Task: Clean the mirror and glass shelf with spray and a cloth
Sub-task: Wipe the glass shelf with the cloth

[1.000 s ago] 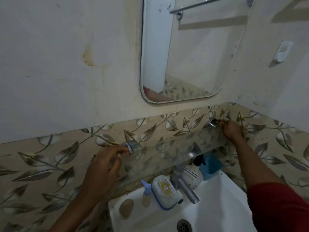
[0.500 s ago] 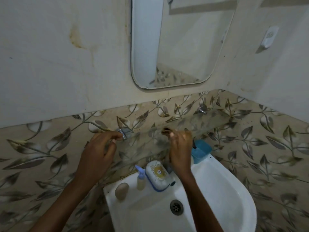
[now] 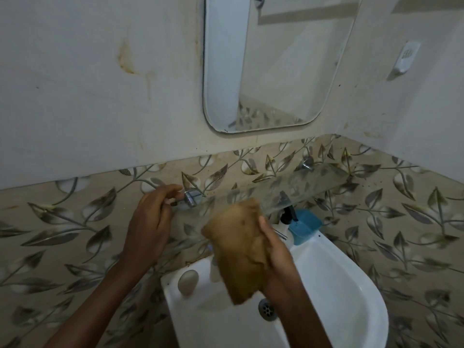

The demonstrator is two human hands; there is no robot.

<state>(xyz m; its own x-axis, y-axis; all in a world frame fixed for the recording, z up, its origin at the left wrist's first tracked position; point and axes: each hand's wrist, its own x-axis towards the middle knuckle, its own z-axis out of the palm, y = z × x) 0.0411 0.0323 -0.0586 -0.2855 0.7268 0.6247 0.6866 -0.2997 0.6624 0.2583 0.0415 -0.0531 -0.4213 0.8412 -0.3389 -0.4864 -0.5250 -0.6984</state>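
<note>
My left hand (image 3: 150, 219) pinches the chrome bracket (image 3: 190, 198) on the glass shelf (image 3: 301, 183); my right hand (image 3: 277, 259) grips a brown cloth (image 3: 238, 247) above the sink (image 3: 351, 285)

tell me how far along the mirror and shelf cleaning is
Done: nothing looks finished; the glass shelf is hazy and the mirror has dark marks at its bottom edge. In hand: the right hand grips a brown cloth above the sink, while the left hand holds the shelf bracket. Left: wiping shelf and mirror; no spraying shows.
</note>
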